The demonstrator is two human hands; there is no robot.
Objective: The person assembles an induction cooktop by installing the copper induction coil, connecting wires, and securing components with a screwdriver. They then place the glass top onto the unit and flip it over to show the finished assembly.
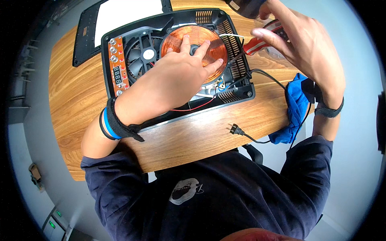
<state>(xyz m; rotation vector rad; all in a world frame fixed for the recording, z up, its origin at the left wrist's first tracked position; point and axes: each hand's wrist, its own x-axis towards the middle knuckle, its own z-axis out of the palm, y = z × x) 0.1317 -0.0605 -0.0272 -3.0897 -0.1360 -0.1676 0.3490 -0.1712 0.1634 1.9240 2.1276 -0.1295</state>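
An induction cooker base lies opened on the wooden table, its copper coil exposed. My left hand rests on the coil with fingers spread, holding nothing. At the upper right, my right hand reaches over a red tool handle with pale stripes. Its thumb stands apart from the index finger, which is at the edge of a dark round object; the other fingers are mostly hidden. Left of the coil are a black fan and an orange control board.
A black panel with a white sheet lies behind the base. A black power plug and its cord lie near the front edge of the table. A blue cloth hangs over the right edge. White wires stick out beside the coil.
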